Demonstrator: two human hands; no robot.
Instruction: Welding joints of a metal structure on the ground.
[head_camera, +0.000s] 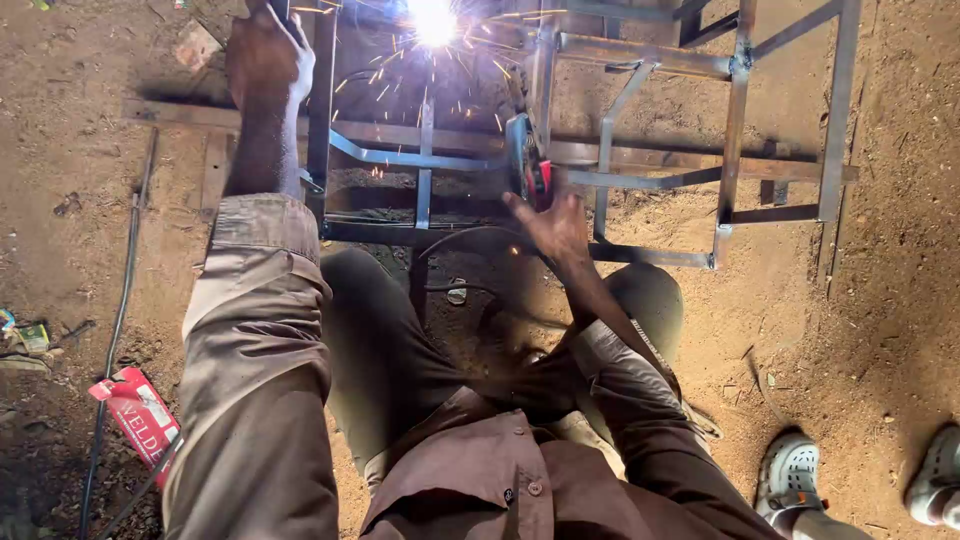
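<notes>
My left hand (265, 52) is raised at the top left, closed on an upright bar of a grey metal frame (735, 130). My right hand (548, 222) grips the handle of a welding electrode holder (527, 158) with a red part. A bright white arc with flying sparks (433, 20) burns at the top of the frame, above both hands. A dark cable (470, 240) loops from the holder down over my knees. I squat over the frame in olive trousers and a brown shirt with rolled sleeves.
The frame lies on reddish dirt ground with a wooden plank (180, 112) under it. A red carton (138, 410) and a cable (118, 320) lie at the left. Another person's feet in grey clogs (790, 475) stand at the bottom right.
</notes>
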